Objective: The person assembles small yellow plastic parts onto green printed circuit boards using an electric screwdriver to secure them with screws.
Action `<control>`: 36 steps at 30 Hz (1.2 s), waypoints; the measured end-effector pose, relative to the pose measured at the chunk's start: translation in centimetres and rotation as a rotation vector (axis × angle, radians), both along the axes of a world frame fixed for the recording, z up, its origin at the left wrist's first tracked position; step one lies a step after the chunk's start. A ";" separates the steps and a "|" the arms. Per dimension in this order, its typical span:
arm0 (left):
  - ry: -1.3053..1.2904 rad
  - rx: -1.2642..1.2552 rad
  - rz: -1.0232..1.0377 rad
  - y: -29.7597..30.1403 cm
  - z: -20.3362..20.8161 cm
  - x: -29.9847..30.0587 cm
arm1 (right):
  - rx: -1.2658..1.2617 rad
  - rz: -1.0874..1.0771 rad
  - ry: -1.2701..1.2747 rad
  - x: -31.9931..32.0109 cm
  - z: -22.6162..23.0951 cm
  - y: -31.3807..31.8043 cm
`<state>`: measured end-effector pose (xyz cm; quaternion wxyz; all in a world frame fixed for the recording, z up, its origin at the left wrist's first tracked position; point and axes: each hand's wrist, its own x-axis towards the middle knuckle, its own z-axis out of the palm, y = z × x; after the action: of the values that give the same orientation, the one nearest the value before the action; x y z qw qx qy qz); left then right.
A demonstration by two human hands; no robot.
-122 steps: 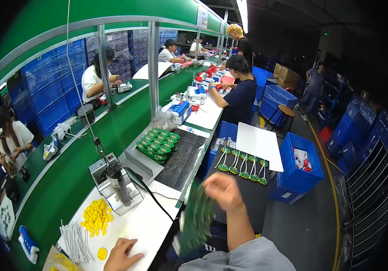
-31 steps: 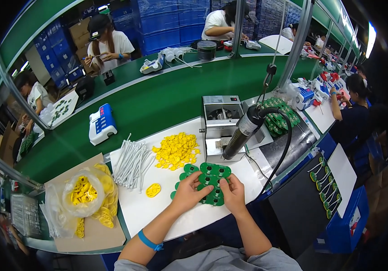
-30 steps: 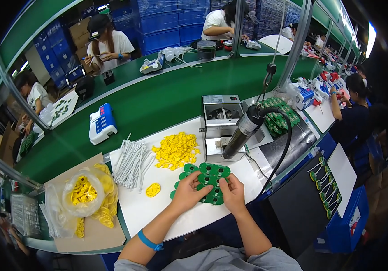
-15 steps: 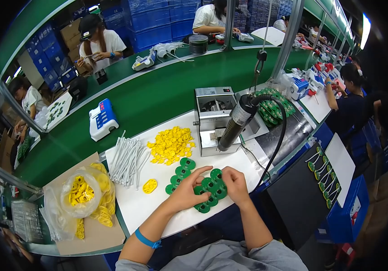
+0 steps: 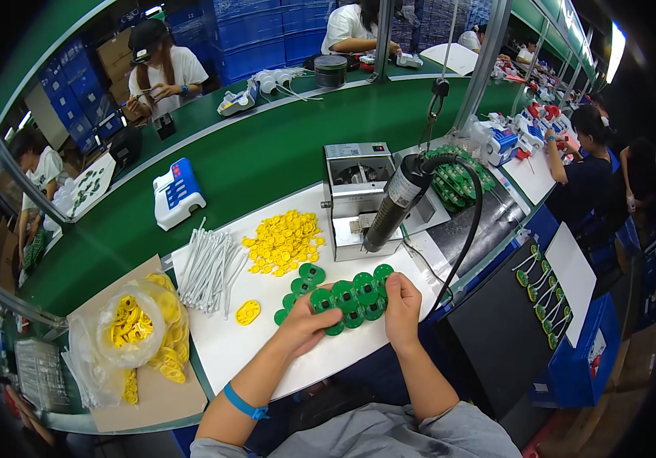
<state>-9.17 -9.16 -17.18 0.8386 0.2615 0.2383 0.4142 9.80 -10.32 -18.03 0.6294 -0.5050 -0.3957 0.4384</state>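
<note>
Directly between left hand [image 5: 305, 330], right hand [image 5: 403, 311]: green circuit panel [image 5: 352, 302], gripped.

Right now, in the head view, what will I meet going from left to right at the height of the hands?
Open bag of yellow pieces, white wires, single yellow piece, left hand, green circuit boards, right hand, wired green discs.

green bench [image 5: 267, 153] | metal posts [image 5: 485, 61] | blue crates [image 5: 251, 40] behind | lamp [image 5: 615, 52] upper right
</note>
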 end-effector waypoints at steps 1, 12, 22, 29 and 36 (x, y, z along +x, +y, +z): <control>0.002 -0.001 0.000 -0.2 -0.4 0.3 | 0.023 -0.020 -0.036 -0.2 -0.4 0.0; 0.490 0.199 0.209 0.1 -1.6 0.6 | -0.104 0.150 -0.177 0.0 -0.7 0.9; 0.646 0.266 0.180 -0.1 -1.6 0.3 | -0.121 0.118 -0.373 -0.3 -1.1 2.6; 0.594 0.237 0.190 0.4 -1.9 -0.2 | -0.114 0.131 -0.143 -1.1 -1.8 3.7; 0.532 0.234 0.172 1.0 -2.7 -0.8 | -0.225 0.174 0.038 -1.6 -1.7 4.5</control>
<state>-9.97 -8.20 -19.87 0.6728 0.4345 0.4215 0.4253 8.20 -5.80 -19.78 0.5357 -0.5280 -0.3742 0.5424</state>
